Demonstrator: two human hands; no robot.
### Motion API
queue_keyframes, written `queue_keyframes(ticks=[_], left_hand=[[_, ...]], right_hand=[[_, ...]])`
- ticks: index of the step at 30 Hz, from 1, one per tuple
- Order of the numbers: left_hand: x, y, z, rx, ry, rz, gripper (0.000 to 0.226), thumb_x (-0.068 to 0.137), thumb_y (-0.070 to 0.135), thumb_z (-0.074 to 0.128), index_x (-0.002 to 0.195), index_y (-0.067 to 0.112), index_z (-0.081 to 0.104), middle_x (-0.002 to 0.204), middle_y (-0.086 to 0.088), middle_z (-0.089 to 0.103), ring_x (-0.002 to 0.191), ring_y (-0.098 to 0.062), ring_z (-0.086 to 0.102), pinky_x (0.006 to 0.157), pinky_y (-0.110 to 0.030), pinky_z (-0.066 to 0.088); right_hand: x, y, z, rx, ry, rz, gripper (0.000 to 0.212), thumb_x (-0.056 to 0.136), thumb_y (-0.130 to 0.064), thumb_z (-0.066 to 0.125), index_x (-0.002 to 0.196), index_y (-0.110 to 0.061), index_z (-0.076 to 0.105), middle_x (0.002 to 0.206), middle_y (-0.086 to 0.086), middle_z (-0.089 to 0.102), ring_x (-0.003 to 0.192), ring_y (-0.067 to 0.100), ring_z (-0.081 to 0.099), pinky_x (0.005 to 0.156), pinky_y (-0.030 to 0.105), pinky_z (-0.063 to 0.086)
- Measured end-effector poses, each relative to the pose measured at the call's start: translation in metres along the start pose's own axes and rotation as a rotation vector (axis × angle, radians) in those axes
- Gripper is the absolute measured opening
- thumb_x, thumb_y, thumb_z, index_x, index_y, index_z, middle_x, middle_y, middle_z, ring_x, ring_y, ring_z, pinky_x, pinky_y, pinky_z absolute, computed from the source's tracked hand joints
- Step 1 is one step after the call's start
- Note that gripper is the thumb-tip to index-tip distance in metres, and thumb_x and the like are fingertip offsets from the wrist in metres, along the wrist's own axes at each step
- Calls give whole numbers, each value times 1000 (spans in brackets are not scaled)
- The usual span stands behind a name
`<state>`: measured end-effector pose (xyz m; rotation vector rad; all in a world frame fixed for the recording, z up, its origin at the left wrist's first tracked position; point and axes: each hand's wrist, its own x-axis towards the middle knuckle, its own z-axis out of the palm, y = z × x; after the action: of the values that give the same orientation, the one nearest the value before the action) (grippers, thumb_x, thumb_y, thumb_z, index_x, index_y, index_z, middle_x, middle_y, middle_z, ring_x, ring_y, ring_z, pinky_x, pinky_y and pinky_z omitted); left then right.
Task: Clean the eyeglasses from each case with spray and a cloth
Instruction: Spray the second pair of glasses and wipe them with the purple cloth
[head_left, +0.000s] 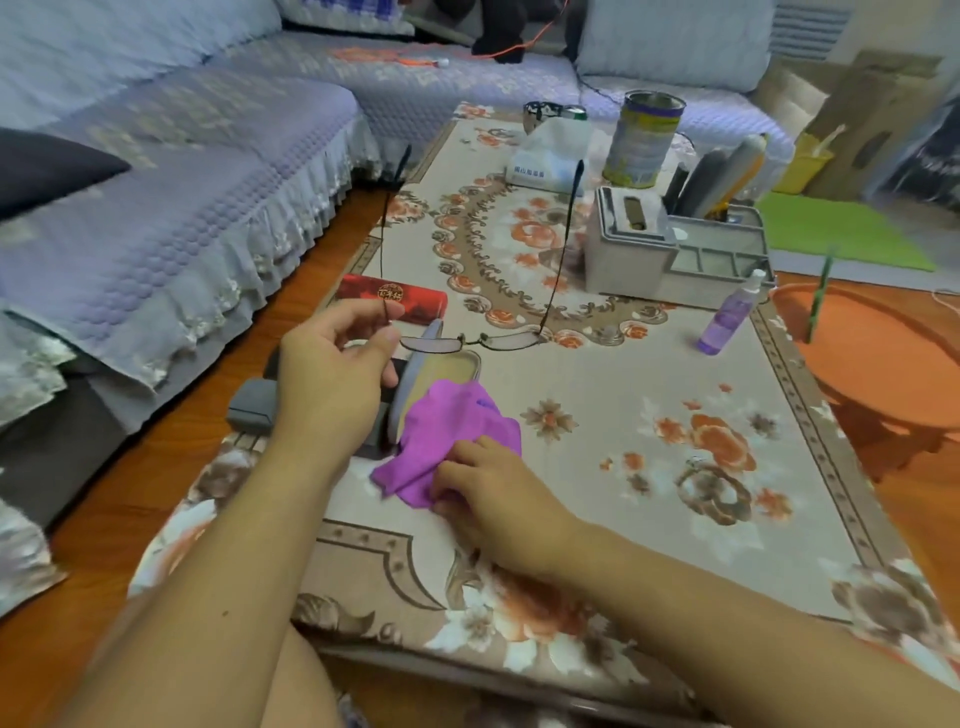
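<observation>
My left hand (337, 364) pinches thin-framed eyeglasses (475, 341) at the left hinge and holds them above the table with the temples unfolded, pointing away from me. Just below them lies an open grey case (441, 371) with a tan lining. A purple cloth (447, 436) lies crumpled partly over that case, and my right hand (491, 491) grips its near edge on the tablecloth. A red case (395, 299) lies shut behind my left hand. A dark grey case (252, 405) sits at the table's left edge. The purple spray bottle (730, 314) stands at the right.
A grey organiser box (670, 249) with remotes, a tin can (644, 140) and a tissue pack (550, 156) stand at the far end of the floral tablecloth (649, 467). A sofa (156, 182) runs along the left, and an orange stool (883, 364) is on the right.
</observation>
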<state>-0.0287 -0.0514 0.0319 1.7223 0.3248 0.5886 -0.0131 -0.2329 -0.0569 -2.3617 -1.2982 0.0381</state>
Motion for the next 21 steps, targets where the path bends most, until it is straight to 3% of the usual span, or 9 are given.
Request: queue_keyframes(ticks=[4,7,9,11,14,17,19,21], left_hand=[[0,-3,1,-9,-11,1,20,96,2,63,103,18,73,82,-7,65,56,-10,55,55,-18,48],[-2,0,2,-46,-68,26,20,94,0,64,101,17,73,82,-5,65,58,-11,55,57,-17,48],[-6,4,8,-55,-166,54,25,92,-1,66,96,22,74,82,2,69,61,-10,57,61,-17,49],[-13,10,19,-82,-294,50,33,90,-4,67,90,28,75,83,9,73,67,-7,61,67,-16,51],[-31,18,38,-98,-470,34,40,88,-6,68,84,32,81,91,4,77,86,-7,69,79,-18,55],[-46,23,58,-104,-570,30,41,86,-9,68,83,30,81,90,2,77,87,-5,70,81,-18,55],[-54,25,68,-125,-647,-3,36,86,-11,66,84,23,79,85,8,77,86,-2,70,80,-15,53],[-62,26,77,-134,-771,-39,39,84,-9,68,80,27,81,86,7,78,87,-4,71,82,-16,53]], right_hand=[[-9,4,-36,247,37,205,11,96,-20,61,87,-16,65,88,-1,64,83,14,57,77,32,47],[-33,23,-83,593,260,482,21,96,-7,58,78,-18,62,77,-9,69,73,0,61,69,15,45],[-47,38,-118,738,445,575,26,94,-5,57,74,-20,62,70,-11,67,70,2,62,70,18,45],[-61,48,-151,701,524,600,22,97,-16,58,77,-24,62,73,-2,62,71,12,57,70,30,43],[-87,51,-185,585,479,559,12,104,-19,54,98,-26,61,72,3,63,61,14,52,56,32,41],[-110,49,-191,486,388,511,21,105,-23,49,103,-40,61,72,6,63,59,21,54,53,32,44],[-119,43,-185,484,310,475,17,102,-30,53,102,-43,63,70,8,61,56,20,52,51,27,43],[-122,36,-179,472,183,373,20,93,-39,60,111,-47,64,69,3,61,57,9,52,56,17,40]])
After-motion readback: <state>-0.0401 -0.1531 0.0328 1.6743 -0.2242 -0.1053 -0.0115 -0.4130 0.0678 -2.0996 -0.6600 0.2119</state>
